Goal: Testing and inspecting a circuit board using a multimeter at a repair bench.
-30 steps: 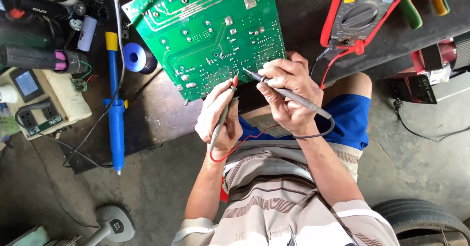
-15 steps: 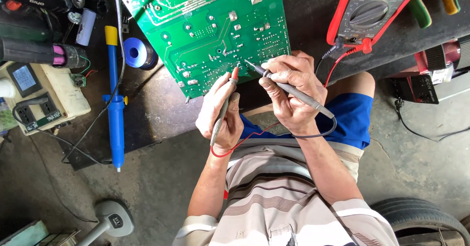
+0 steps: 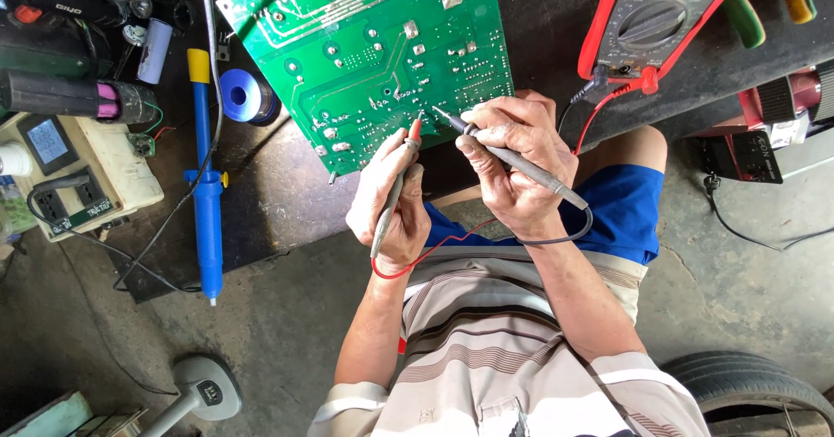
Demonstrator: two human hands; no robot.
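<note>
The green circuit board [image 3: 373,55] is lying solder side up on the dark surface [image 3: 539,20], silver joints and pale traces showing, its near edge hanging just above the person's lap. The left hand [image 3: 391,202] is closing around a red-tipped probe [image 3: 395,189], pressing its tip to the board's lower edge. The right hand [image 3: 517,163] is gripping a black probe [image 3: 508,155] like a pen, its point touching the board just beside the red one. The two tips are sitting close together, not quite meeting. A red lead [image 3: 426,254] is looping under the left wrist, and a black lead [image 3: 573,228] is curling behind the right one. Both are running toward the red-cased multimeter [image 3: 651,20] at the upper right, well apart from the board. To the left, a blue desoldering pump [image 3: 207,202] is lying lengthwise, with a spool of solder wire [image 3: 246,95] near the board's left corner. Farther left a cream power strip [image 3: 69,176] is sitting at the edge. A tyre [image 3: 756,393] is showing at lower right.
</note>
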